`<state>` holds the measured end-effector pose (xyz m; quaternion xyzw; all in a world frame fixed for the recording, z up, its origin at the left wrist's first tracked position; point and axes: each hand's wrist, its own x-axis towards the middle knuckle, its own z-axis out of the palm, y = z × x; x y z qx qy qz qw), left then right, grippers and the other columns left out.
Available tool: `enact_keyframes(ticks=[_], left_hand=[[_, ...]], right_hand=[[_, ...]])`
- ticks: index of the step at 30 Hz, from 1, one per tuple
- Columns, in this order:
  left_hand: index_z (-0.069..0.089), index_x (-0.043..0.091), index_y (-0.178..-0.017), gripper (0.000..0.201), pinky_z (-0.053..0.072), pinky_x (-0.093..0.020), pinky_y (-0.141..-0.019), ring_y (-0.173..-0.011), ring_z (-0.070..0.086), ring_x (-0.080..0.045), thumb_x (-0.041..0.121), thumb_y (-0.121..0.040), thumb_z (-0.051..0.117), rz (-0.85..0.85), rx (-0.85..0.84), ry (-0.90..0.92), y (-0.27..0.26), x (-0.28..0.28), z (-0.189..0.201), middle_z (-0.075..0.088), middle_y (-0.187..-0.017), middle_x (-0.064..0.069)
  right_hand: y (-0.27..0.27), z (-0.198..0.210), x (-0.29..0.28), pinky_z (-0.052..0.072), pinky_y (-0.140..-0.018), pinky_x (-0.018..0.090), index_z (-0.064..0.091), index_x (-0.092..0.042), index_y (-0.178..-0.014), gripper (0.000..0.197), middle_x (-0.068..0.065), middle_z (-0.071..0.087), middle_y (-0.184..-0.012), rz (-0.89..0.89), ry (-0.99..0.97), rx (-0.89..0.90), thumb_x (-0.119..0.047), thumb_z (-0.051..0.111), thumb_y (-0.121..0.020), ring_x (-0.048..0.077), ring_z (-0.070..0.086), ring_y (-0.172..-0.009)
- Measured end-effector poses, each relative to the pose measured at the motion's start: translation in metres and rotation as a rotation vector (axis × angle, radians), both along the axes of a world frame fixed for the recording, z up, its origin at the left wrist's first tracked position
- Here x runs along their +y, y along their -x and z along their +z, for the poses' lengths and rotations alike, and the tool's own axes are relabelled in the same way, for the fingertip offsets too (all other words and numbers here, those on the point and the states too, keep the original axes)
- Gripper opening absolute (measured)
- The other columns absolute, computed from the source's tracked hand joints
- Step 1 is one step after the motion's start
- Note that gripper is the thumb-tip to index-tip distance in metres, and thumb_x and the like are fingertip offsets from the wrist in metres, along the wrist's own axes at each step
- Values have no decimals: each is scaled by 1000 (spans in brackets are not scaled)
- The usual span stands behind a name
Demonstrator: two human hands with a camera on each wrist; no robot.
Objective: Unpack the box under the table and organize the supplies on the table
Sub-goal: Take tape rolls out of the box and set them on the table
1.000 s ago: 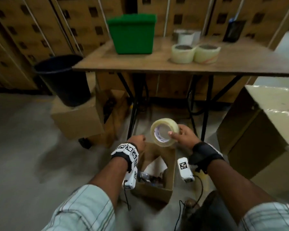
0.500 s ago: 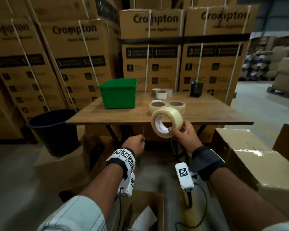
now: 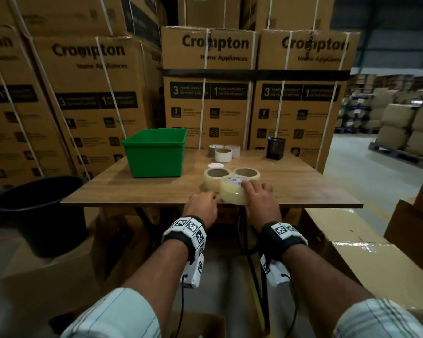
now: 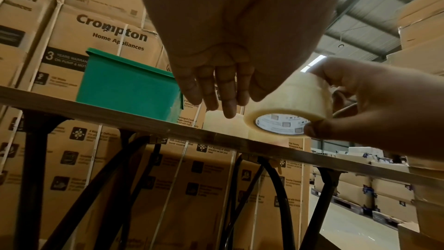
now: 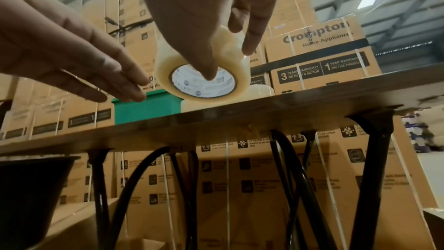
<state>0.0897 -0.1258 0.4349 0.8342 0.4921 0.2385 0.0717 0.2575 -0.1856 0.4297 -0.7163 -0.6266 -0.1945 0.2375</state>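
My right hand [image 3: 257,191] grips a roll of clear tape [image 3: 233,192] just above the front edge of the wooden table [image 3: 315,189]. In the right wrist view its thumb reaches into the core of the roll of clear tape [image 5: 204,75], which is tilted. In the left wrist view the clear tape roll [image 4: 286,107] hangs slightly above the table edge. My left hand [image 3: 203,203] hovers open beside it, its fingers [image 4: 225,90] straight and holding nothing. Two more clear tape rolls [image 3: 216,178] lie flat right behind. The open cardboard box [image 3: 195,323] sits on the floor below.
On the table stand a green bin [image 3: 155,153] at the left, three smaller tape rolls [image 3: 223,153] at the back and a black mesh cup [image 3: 275,148]. A black bucket [image 3: 39,211] stands left of the table. Cardboard boxes [image 3: 366,259] crowd the right; stacked cartons [image 3: 208,93] wall off the back.
My right hand has carried the tape roll up from the box on the floor to the table's front edge. The left hand rose alongside it and opened.
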Motion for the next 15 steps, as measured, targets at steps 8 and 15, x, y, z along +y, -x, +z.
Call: enact_keyframes(ticks=[8, 15], left_hand=[[57, 28, -125, 38, 43, -39, -101, -117, 53, -23, 22, -89, 46, -5, 17, -70, 2, 28, -18, 62, -126, 4], [56, 28, -124, 39, 39, -37, -105, -119, 54, -25, 20, -86, 49, -27, 145, -43, -8, 30, -20, 61, -128, 1]], right_hand=[[-12, -26, 19, 43, -95, 42, 34, -26, -139, 67, 0, 36, -142, -30, 78, -19, -48, 60, -81, 28, 40, -116], [-7, -13, 37, 42, -97, 44, 42, -23, -136, 49, 3, 40, -143, -68, 68, 81, -41, 50, -91, 31, 39, -120]])
